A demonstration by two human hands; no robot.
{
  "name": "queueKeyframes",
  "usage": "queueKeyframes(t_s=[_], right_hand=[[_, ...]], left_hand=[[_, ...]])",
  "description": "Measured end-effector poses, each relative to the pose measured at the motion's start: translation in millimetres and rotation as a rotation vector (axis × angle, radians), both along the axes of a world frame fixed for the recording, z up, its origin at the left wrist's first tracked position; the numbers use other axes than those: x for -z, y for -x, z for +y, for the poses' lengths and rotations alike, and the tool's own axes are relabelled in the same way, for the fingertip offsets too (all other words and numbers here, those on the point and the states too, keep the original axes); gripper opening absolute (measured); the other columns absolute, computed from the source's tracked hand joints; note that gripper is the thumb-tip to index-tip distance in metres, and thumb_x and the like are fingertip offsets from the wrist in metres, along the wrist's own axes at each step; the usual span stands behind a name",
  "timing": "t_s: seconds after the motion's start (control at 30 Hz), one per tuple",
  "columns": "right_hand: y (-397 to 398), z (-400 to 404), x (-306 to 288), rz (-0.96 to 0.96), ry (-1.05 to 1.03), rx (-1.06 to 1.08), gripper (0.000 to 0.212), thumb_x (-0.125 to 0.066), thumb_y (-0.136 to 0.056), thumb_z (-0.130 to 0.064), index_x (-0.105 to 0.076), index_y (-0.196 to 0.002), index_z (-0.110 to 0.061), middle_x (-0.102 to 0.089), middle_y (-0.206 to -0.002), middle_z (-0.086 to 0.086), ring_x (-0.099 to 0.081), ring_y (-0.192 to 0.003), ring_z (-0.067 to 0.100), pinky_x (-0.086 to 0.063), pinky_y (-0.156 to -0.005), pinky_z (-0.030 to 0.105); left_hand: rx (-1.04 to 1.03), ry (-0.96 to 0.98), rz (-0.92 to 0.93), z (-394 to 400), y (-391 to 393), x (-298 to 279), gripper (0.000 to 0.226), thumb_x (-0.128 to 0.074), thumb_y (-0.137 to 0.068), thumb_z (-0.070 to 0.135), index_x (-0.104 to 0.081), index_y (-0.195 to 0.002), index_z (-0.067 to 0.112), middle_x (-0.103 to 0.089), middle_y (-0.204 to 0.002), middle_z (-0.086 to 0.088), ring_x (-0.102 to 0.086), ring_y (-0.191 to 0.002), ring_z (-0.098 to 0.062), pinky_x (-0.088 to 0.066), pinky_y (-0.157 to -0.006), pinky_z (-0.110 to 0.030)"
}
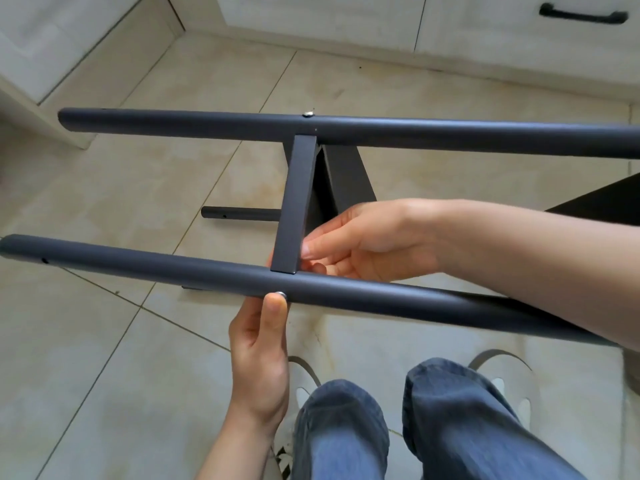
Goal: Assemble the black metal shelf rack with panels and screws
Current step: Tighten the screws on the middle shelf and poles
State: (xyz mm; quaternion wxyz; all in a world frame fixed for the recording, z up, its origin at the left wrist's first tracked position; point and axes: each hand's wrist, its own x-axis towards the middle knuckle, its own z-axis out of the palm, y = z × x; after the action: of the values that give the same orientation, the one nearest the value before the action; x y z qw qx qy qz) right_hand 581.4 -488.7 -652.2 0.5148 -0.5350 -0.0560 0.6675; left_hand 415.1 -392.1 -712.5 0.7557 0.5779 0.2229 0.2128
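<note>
Head view: screw (280,294) at lower centre, seated in near tube (173,268) running left to right. Left hand (259,355) directly below, thumb pressing its head. Right hand (363,237) above, fingers (313,249) pinching crossbar (294,206) end against tube.

Two long black tubes (173,126) (138,265), one flat crossbar (296,202) joining them, two silver screws (307,114) (280,294), one short tube (239,213) on the floor beyond the hands, two hands (367,240) (259,362), one drawer handle (583,16).
</note>
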Motion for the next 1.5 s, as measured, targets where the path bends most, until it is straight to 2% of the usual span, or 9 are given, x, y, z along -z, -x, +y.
queueKeyframes(t_s=[0.13, 0.37, 0.53, 0.77, 0.93, 1.17, 1.3, 1.37, 1.5], right_hand=[[2.2, 2.3, 2.0, -0.003, -0.023, 0.001, 0.009, -0.061, -0.093, -0.013, -0.068, -0.095, -0.009, -0.066, -0.089, 0.007, -0.063, -0.077, 0.014, -0.054, -0.085, 0.028], [3.4, 3.5, 5.2, 0.003, 0.010, -0.041, 0.012, -0.060, -0.095, -0.018, -0.068, -0.100, -0.011, -0.066, -0.089, 0.006, -0.064, -0.075, 0.014, -0.055, -0.078, 0.026], [0.5, 1.1, 3.5, -0.008, 0.033, -0.090, 0.021, -0.064, -0.092, -0.025, -0.074, -0.075, -0.019, -0.068, -0.078, -0.001, -0.066, -0.073, 0.012, -0.054, -0.076, 0.028], [3.2, 3.3, 4.8, -0.131, 0.069, -0.106, 0.027, -0.065, -0.091, -0.031, -0.073, -0.067, -0.020, -0.064, -0.082, 0.003, -0.062, -0.076, 0.015, -0.052, -0.079, 0.030], [1.2, 2.1, 4.2, -0.139, 0.072, -0.105, 0.017, -0.067, -0.089, -0.029, -0.072, -0.096, -0.015, -0.068, -0.090, 0.002, -0.061, -0.087, 0.017, -0.051, -0.088, 0.036], [5.7, 6.7, 6.7, -0.131, 0.112, -0.129, 0.030, -0.060, -0.096, -0.036, -0.065, -0.077, -0.014, -0.060, -0.078, 0.003, -0.057, -0.084, 0.017, -0.051, -0.077, 0.027], [6.3, 7.9, 8.3, -0.115, 0.072, -0.073, 0.024, -0.061, -0.096, -0.027, -0.073, -0.105, -0.008, -0.066, -0.084, 0.002, -0.062, -0.077, 0.012, -0.055, -0.071, 0.023], [4.6, 6.5, 8.4, -0.125, 0.049, -0.069, 0.018, -0.063, -0.095, -0.024, -0.074, -0.087, -0.013, -0.068, -0.089, 0.003, -0.065, -0.073, 0.010, -0.055, -0.069, 0.024], [-0.8, 2.2, 6.4, -0.089, 0.051, -0.103, 0.012, -0.066, -0.091, -0.025, -0.071, -0.089, -0.015, -0.069, -0.082, 0.000, -0.064, -0.082, 0.015, -0.052, -0.084, 0.034]], left_hand=[[0.004, 0.004, 0.010, 0.3, -0.1, -0.5, 0.054, -0.072, -0.076, 0.070, -0.076, -0.112, 0.030, -0.073, -0.116, 0.002, -0.065, -0.118, -0.017, -0.048, -0.098, -0.023], [0.008, -0.019, 0.006, 1.0, -0.2, 0.7, 0.053, -0.069, -0.080, 0.069, -0.074, -0.116, 0.030, -0.072, -0.119, 0.000, -0.063, -0.120, -0.020, -0.047, -0.100, -0.025], [0.009, -0.050, 0.001, 1.2, 0.1, 1.4, 0.051, -0.067, -0.080, 0.071, -0.075, -0.112, 0.031, -0.074, -0.113, 0.002, -0.066, -0.113, -0.017, -0.048, -0.096, -0.023], [0.022, -0.061, 0.006, 1.3, -0.2, 0.5, 0.049, -0.068, -0.078, 0.072, -0.076, -0.108, 0.034, -0.075, -0.106, 0.006, -0.068, -0.106, -0.013, -0.050, -0.091, -0.019], [0.017, -0.075, 0.018, 2.5, -0.3, 0.9, 0.050, -0.066, -0.080, 0.072, -0.076, -0.110, 0.033, -0.074, -0.109, 0.004, -0.067, -0.110, -0.015, -0.049, -0.094, -0.022], [0.019, -0.071, 0.032, 3.9, 0.4, 1.8, 0.052, -0.065, -0.083, 0.070, -0.075, -0.114, 0.029, -0.073, -0.115, 0.000, -0.065, -0.117, -0.022, -0.048, -0.098, -0.026], [0.021, -0.080, 0.039, 4.5, 1.1, 2.7, 0.053, -0.065, -0.084, 0.069, -0.075, -0.114, 0.025, -0.073, -0.115, -0.005, -0.064, -0.118, -0.028, -0.048, -0.100, -0.030], [0.016, -0.070, 0.043, 4.5, 1.5, 3.0, 0.054, -0.067, -0.082, 0.069, -0.075, -0.113, 0.026, -0.073, -0.114, -0.005, -0.064, -0.118, -0.026, -0.048, -0.100, -0.029], [0.001, -0.063, 0.036, 3.0, 1.2, 1.9, 0.054, -0.069, -0.079, 0.071, -0.076, -0.109, 0.027, -0.074, -0.110, -0.004, -0.066, -0.113, -0.024, -0.049, -0.097, -0.028]])
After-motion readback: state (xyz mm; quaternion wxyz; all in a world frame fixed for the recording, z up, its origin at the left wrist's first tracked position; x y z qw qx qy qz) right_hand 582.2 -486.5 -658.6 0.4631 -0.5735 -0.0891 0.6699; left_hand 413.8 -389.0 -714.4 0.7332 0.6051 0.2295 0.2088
